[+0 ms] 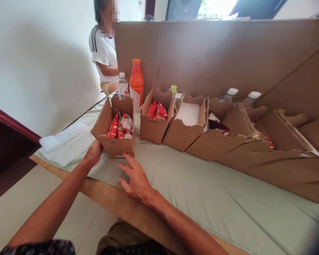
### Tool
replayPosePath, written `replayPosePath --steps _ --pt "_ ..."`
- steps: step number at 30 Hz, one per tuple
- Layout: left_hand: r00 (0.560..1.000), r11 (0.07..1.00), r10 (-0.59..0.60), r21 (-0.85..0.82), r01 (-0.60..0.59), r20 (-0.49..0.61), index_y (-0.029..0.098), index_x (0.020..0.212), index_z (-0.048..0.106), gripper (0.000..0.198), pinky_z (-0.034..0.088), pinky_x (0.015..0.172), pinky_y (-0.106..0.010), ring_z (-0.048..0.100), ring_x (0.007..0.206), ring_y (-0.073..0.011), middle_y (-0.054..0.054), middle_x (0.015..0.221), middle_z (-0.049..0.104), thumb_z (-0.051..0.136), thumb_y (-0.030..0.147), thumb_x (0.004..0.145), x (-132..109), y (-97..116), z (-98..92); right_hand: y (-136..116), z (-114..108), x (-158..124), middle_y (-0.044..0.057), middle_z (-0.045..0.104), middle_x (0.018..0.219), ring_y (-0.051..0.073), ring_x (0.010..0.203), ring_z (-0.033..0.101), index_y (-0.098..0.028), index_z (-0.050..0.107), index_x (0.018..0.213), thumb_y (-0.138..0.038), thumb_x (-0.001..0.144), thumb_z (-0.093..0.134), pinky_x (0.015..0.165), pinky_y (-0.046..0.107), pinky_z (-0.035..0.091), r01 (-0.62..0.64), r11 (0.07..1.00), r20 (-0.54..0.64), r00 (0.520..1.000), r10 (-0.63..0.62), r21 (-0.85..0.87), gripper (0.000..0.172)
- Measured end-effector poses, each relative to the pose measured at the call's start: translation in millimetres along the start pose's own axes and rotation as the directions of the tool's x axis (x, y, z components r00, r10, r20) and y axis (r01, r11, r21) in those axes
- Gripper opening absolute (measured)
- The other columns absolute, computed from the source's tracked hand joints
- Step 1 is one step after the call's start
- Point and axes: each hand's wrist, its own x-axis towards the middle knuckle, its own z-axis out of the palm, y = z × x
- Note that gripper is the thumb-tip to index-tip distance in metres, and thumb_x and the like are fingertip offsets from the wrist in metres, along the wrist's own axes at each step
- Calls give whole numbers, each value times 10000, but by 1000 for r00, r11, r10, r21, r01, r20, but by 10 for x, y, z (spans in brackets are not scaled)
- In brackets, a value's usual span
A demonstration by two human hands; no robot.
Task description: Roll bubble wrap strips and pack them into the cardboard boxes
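A small open cardboard box (117, 148) with red packets (113, 126) and a clear-wrapped item (126, 123) inside stands at the left part of the cloth-covered table. My left hand (95, 152) is at the box's lower left side, its fingers mostly hidden beside and behind the box. My right hand (136, 179) is in front of the box's lower right corner, fingers spread, one fingertip at the cardboard, nothing held in it.
More cardboard boxes (152, 129) run in a row to the right. An orange bottle (136, 83) and a clear bottle (122, 86) stand behind. White foam sheets (65, 141) lie at left. A tall cardboard panel (202, 56) closes the back; a seated person (103, 56) is beyond.
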Motion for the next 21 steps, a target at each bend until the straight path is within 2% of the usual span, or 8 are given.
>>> replayPosePath --steps 3,6,8,10,16,18,21 --pt "996 1000 5 11 -6 87 225 1226 676 534 498 1078 -505 600 1265 -324 -105 1327 671 646 644 898 -387 -103 -134 216 -55 -89 196 439 1600 334 1475 425 -132 698 1285 -179 824 651 1174 544 407 5 999 -13 1000 -6 -41 466" --pt "984 986 46 151 -72 175 234 1323 601 693 466 1118 -484 546 1348 -339 -121 1419 612 786 624 781 -487 -186 -188 315 -34 -164 211 472 1572 361 1473 423 -106 720 1242 -155 820 644 1165 558 412 -27 997 -17 1000 26 -68 432" --pt "982 956 36 279 -88 186 212 1357 550 766 484 1097 -483 572 1319 -340 -134 1392 621 857 543 739 -378 -226 -185 330 -3 -190 220 481 1562 375 1469 425 -93 729 1217 -151 820 647 1162 560 417 -35 996 -24 999 33 -80 409" --pt "981 936 21 340 -88 195 189 1350 535 768 511 1062 -487 611 1265 -339 -140 1330 656 867 511 738 -167 -239 -156 330 22 -199 222 500 1545 373 1454 444 -91 734 1198 -152 832 644 1155 553 427 -28 996 -34 999 25 -85 382" --pt "948 932 86 311 -185 306 166 1328 561 834 466 1128 -472 543 1354 -360 -160 1391 638 873 565 666 549 -192 41 350 29 -204 177 572 1484 327 1398 504 -140 748 1097 -141 831 632 1144 516 447 -13 997 -75 997 7 -73 291" --pt "943 926 110 313 -212 313 161 1325 564 800 454 1139 -465 545 1349 -346 -157 1389 636 839 561 689 675 -239 109 354 25 -207 175 593 1462 325 1373 524 -137 751 1069 -130 821 634 1133 504 458 -16 998 -87 996 11 -63 275" --pt "951 906 138 351 -234 278 156 1309 567 674 463 1115 -462 587 1279 -320 -143 1334 659 750 510 766 730 -396 186 351 23 -209 167 615 1434 316 1341 546 -140 752 1053 -122 817 641 1119 485 470 -21 999 -104 994 16 -45 262"
